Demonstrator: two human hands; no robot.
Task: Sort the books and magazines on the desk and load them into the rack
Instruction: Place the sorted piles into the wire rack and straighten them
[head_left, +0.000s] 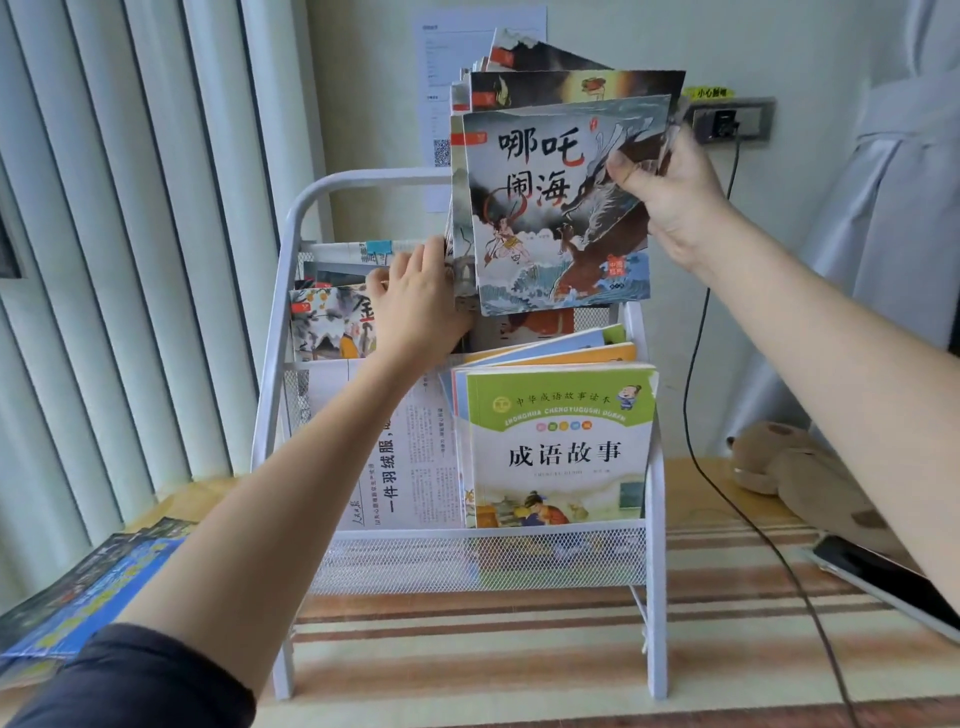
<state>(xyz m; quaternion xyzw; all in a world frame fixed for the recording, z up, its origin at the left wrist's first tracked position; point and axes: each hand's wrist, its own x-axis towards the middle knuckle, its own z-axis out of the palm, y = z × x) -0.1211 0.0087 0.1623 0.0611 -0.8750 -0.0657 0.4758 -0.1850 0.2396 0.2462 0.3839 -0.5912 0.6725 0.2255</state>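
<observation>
Now the right hand (670, 200) grips the fanned picture books (558, 208); left hand (415, 301), fingers straight, parts the rack's (655, 499) upper pocket — square them first, I'd say.

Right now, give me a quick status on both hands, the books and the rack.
Right hand grips the fanned picture books above the rack. Left hand rests at their lower left edge. Upper tier partly filled; nothing blocking it.

A brown plush toy (789, 467) lies at right on the striped counter (519, 639); a black cable (696, 395) hangs from the wall socket (732, 122). Vertical blinds (104, 234) fill the left.
</observation>
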